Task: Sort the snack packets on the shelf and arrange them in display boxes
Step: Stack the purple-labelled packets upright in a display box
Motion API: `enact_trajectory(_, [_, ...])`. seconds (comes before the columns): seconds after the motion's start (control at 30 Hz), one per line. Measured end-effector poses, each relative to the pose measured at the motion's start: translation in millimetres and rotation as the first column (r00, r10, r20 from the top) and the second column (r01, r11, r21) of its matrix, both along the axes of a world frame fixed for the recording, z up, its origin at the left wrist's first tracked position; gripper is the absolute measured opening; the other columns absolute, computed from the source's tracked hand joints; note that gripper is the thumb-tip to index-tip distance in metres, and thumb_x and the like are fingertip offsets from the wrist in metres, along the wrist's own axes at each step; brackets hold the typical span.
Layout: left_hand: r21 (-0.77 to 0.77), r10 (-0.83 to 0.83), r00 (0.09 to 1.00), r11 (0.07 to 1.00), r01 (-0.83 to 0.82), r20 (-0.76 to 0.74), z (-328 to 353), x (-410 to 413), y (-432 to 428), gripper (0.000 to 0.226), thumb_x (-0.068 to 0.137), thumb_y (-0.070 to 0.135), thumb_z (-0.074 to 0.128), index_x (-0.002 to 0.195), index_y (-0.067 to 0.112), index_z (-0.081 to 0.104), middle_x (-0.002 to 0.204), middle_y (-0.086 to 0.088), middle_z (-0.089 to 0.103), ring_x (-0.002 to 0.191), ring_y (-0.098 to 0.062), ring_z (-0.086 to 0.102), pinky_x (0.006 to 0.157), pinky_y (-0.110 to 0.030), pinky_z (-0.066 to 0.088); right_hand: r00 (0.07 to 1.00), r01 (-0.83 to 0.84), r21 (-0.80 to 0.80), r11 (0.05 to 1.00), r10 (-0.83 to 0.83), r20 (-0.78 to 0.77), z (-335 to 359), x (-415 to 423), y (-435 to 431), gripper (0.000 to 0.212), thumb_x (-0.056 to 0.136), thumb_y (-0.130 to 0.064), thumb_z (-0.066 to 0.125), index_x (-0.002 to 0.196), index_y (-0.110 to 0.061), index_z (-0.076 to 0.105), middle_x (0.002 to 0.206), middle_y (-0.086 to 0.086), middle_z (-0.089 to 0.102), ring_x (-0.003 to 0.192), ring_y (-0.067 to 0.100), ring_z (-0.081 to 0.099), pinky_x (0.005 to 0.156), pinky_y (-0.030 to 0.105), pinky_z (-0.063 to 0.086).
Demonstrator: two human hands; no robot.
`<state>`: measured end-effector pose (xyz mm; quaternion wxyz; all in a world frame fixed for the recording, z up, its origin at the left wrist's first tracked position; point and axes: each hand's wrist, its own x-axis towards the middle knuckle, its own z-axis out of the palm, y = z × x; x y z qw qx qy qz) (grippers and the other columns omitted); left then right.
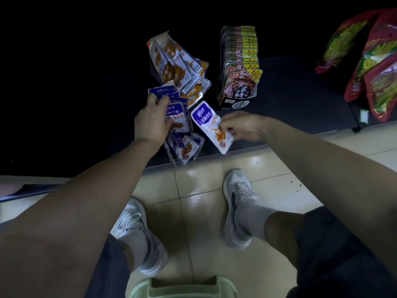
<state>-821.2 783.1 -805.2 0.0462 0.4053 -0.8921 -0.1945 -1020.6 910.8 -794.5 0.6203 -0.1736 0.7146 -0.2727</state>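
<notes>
Spanning the top of the view, the dark shelf [300, 100] carries all the goods, low above the tiled floor [193, 190]. Largest on it are the red-and-green bags [373, 67] piled at the far right, well apart from the work. Next comes the black display box [236, 102], filled with a neat upright row of dark packets [240, 82]. Left of it, the orange packets [178, 61] fan out loosely, several tipped sideways. Nearer the shelf edge sits the row of purple packets [182, 147], where the left hand [152, 121] curls its fingers over the tops and grips a bunch of them. Just beside, the right hand [242, 125] pinches a single purple packet [206, 121] at its lower side edge, between thumb and fingers, holding it clear of the row. These sachets look light, thin and glossy, so they probably bend and slide against each other. A sealed edge likely gives the firmest pinch, while squeezing the filled middle risks crushing the contents. Gathered in a bunch, they likely need squaring from both sides before they stand upright.
</notes>
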Motion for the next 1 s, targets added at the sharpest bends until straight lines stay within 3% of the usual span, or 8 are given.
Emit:
enact_trajectory(0.2, [0.083,0.037,0.996,0.996,-0.031,-0.081,-2.0,0.6,-3.3,0.041,0.086,0.012,0.068,0.123,0.006,0.050,0.131,-0.015,0.043,0.106,-0.033,0.058,0.085,-0.040,0.048,0.989,0.070,-0.368,0.927,-0.112,-0.096,-5.3,18.5,-18.7,0.028,0.081,0.008,0.069,0.072,-0.013,0.053,0.081,0.007,0.067,0.084,0.021,0.065,0.077,0.029,0.053])
enact_trajectory(0.3, [0.158,0.077,0.985,0.986,-0.052,-0.156,-3.1,0.8,-6.2,0.041,0.087,0.012,0.068,0.124,0.005,0.053,0.131,-0.014,0.045,0.105,-0.026,0.058,0.086,-0.028,0.044,0.962,0.059,-0.447,0.893,-0.170,-0.214,-17.1,37.1,-33.2,0.031,0.079,0.009,0.071,0.070,-0.013,0.050,0.076,0.007,0.060,0.075,0.017,0.058,0.070,0.026,0.050])
enact_trajectory(0.43, [0.192,0.047,0.983,0.981,-0.013,-0.175,-6.4,6.4,-9.5,0.038,0.086,0.008,0.062,0.123,0.006,0.052,0.129,-0.013,0.043,0.108,-0.026,0.056,0.083,-0.024,0.042,0.835,-0.117,-0.330,0.937,-0.087,-0.543,-30.3,52.6,-41.0,0.024,0.076,-0.006,0.078,0.096,-0.001,0.067,0.093,0.010,0.070,0.081,0.015,0.062,0.074,0.027,0.051])
enact_trajectory(0.53, [0.223,-0.017,0.977,0.973,0.065,-0.211,-6.6,13.5,-7.6,0.049,0.080,0.018,0.071,0.125,0.011,0.052,0.129,-0.010,0.043,0.108,-0.018,0.053,0.083,-0.020,0.039,0.753,-0.205,-0.260,0.944,-0.018,-0.658,-32.8,60.9,-45.2,0.015,0.074,-0.010,0.079,0.076,-0.009,0.064,0.078,0.000,0.065,0.074,0.013,0.059,0.058,0.020,0.044])
enact_trajectory(0.6, [0.200,-0.019,0.974,0.978,0.066,-0.226,-6.4,15.1,-7.3,0.049,0.079,0.024,0.075,0.122,0.014,0.055,0.125,-0.009,0.045,0.106,-0.018,0.054,0.084,-0.021,0.040,0.752,-0.194,-0.227,0.954,-0.004,-0.659,-34.5,61.6,-47.2,0.028,0.074,-0.012,0.079,0.065,-0.018,0.053,0.072,-0.004,0.058,0.070,0.011,0.055,0.054,0.016,0.038])
enact_trajectory(0.7, [0.125,-0.026,0.980,0.991,0.052,-0.199,-5.7,11.1,-9.3,0.041,0.084,0.020,0.072,0.120,0.012,0.057,0.125,-0.011,0.048,0.107,-0.026,0.057,0.084,-0.025,0.043,0.768,-0.185,-0.142,0.972,0.053,-0.638,-31.6,57.6,-45.9,0.030,0.074,-0.022,0.082,0.086,-0.016,0.055,0.086,-0.002,0.058,0.079,0.012,0.056,0.066,0.023,0.042])
enact_trajectory(0.8, [0.082,-0.045,0.982,0.995,0.060,-0.181,-5.6,6.9,-7.8,0.039,0.085,0.018,0.070,0.120,0.010,0.056,0.126,-0.012,0.049,0.109,-0.030,0.057,0.087,-0.034,0.049,0.800,-0.221,0.142,0.965,0.262,-0.540,-24.0,51.5,-38.8,0.047,0.069,-0.039,0.085,0.094,-0.013,0.054,0.087,0.000,0.057,0.076,0.012,0.055,0.064,0.028,0.046])
enact_trajectory(1.0, [0.004,-0.067,0.989,0.998,0.069,-0.132,-4.2,5.8,-3.5,0.037,0.087,0.016,0.068,0.121,0.010,0.055,0.122,-0.014,0.050,0.102,-0.034,0.058,0.083,-0.043,0.051,0.920,-0.149,0.167,0.975,0.198,-0.338,-24.4,52.3,-31.5,0.015,0.079,-0.014,0.078,0.079,-0.005,0.067,0.073,0.010,0.069,0.056,0.011,0.064,0.058,0.023,0.057])
